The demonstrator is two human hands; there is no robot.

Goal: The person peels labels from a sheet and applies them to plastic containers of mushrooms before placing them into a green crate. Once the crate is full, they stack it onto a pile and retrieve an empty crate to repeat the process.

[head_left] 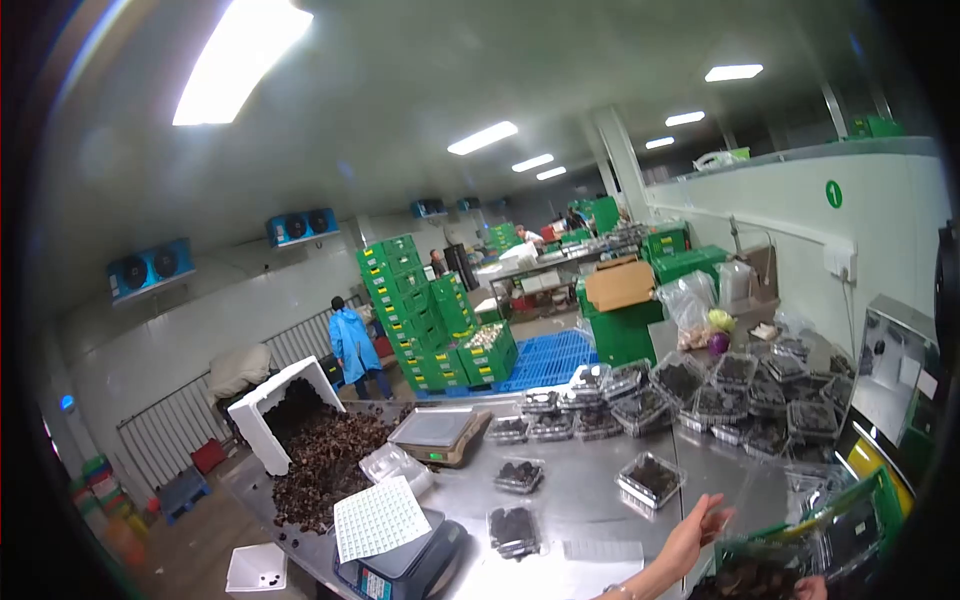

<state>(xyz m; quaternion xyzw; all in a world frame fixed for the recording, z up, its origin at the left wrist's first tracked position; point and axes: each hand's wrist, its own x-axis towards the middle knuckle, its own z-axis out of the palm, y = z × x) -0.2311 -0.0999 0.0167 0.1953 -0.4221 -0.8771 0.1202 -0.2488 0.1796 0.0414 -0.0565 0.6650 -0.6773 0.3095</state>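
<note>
My left hand [703,520] reaches over the steel table with its fingers apart and nothing in them. Just up and left of it lies a clear plastic box [651,478] of dark, mushroom-like pieces. At the bottom edge my right hand [811,588] shows only in part, beside dark pieces by a green crate [884,500]; its grip is hidden. More filled boxes stand on the table, one [513,530] near the front and another [519,475] behind it. Many others are stacked at the back right.
A white foam box [262,425] lies tipped, with a dark heap [335,460] spilling out. Two scales [410,560] [436,432] stand beside it, a label sheet [381,518] on the nearer one. Beyond are green crates [405,310] and a person in blue [353,342].
</note>
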